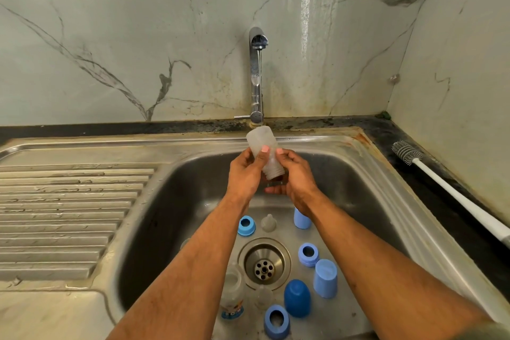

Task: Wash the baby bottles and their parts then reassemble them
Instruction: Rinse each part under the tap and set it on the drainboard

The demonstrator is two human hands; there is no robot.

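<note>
Under the tap, the left hand and right hand are gripping 1 clear bottle, neck tilted down; the second bottle's label beside the drain is unreadable.

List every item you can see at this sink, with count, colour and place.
bottle: 1, clear, held under the tap, neck pointing down
second bottle: 1, clear with a blue base, sink floor left of the drain
collar rings: 3, blue, sink floor around the drain
caps: 3, two light blue and one dark blue, right of the drain
teats: 2, clear, one behind the drain and one in front
tap: 1, chrome, behind the sink, running
sink: 1, steel, drainboard at left
bottle brush: 1, white, counter at right
left hand: grips the bottle
right hand: grips the bottle
</note>
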